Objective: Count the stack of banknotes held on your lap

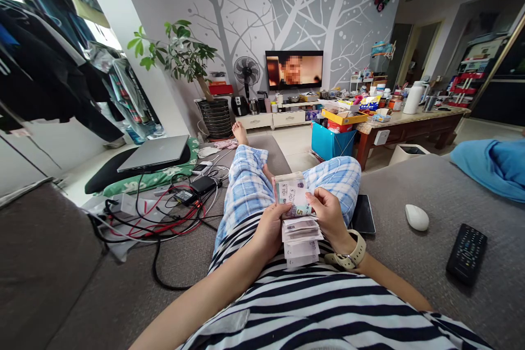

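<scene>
A stack of banknotes [289,188] is held upright over my lap between both hands. My left hand [269,227] is closed on its lower left side, thumb across the front note. My right hand [329,214], with a beige watch [356,251] on the wrist, pinches the stack's right edge. Below it, a second pile of pale banknotes [301,238] lies spread in overlapping layers on my striped shirt [311,306], between my wrists.
A phone [363,214], white mouse [416,217] and black remote [466,254] lie on the sofa to the right. Tangled cables [158,219] and a laptop [155,152] are on the left. A cluttered table [410,118] stands beyond.
</scene>
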{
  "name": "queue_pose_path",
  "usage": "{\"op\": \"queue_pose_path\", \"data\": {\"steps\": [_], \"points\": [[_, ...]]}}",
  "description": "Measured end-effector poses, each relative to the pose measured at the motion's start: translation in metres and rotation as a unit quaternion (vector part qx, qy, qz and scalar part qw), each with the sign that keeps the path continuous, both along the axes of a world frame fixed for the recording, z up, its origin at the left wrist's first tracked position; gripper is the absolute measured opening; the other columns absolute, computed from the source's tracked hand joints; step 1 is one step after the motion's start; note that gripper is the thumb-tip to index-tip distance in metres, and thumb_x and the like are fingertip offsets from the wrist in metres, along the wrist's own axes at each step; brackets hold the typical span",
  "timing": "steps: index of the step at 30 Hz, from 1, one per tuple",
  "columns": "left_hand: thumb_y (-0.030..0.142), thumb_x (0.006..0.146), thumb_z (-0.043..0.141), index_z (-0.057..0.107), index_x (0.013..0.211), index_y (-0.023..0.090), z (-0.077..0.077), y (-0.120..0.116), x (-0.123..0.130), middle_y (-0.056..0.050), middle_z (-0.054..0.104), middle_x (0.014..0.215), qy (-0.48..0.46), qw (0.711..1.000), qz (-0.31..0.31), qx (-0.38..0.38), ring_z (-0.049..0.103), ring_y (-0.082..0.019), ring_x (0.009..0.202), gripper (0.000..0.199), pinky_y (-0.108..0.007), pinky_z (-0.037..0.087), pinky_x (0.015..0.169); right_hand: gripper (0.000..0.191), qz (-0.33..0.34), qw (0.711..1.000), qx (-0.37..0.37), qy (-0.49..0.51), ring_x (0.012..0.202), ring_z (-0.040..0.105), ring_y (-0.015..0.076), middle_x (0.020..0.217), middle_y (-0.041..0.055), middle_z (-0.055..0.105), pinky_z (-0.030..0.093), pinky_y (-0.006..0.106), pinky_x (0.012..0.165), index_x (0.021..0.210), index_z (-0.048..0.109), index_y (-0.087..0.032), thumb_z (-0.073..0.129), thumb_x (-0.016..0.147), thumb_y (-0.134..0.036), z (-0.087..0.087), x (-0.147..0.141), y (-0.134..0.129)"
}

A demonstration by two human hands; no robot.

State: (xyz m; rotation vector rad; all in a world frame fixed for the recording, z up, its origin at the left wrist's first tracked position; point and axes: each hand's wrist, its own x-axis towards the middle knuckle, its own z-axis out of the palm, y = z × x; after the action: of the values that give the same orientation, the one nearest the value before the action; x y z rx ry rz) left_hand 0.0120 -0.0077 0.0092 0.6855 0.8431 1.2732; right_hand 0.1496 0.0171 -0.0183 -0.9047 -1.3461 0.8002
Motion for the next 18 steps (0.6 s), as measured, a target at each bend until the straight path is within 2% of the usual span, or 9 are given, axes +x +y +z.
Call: {"op": "queue_pose_path", "data": {"steps": [7,18], "points": [[0.022,0.084,0.055,0.069,0.092,0.01,0.008,-0.002,0.004,-0.009,0.074,0.076,-0.042,0.997,0.003,-0.058,0.071,-0.025,0.075,0.02,-0.035,0.056,0.074,0.041,0.003,1.0,0.009,0.004,0.054,0.032,0.0113,0.055,-0.0054,0.034,0.027,0.026,0.051,0.058,0.035,-0.022,0.055,0.088,-0.043,0.002,0.0,-0.002],[0.022,0.081,0.061,0.068,0.102,0.01,0.012,-0.004,0.005,-0.011,0.076,0.088,-0.06,0.997,0.007,-0.045,0.071,-0.028,0.088,0.026,-0.037,0.054,0.084,0.04,0.014,1.0,0.017,0.012,0.054,0.03,0.0109,0.056,-0.0056,0.032,0.024,0.026,0.051,0.06,0.036,-0.021,0.053,0.09,-0.042,0.007,0.0,-0.007]]}}
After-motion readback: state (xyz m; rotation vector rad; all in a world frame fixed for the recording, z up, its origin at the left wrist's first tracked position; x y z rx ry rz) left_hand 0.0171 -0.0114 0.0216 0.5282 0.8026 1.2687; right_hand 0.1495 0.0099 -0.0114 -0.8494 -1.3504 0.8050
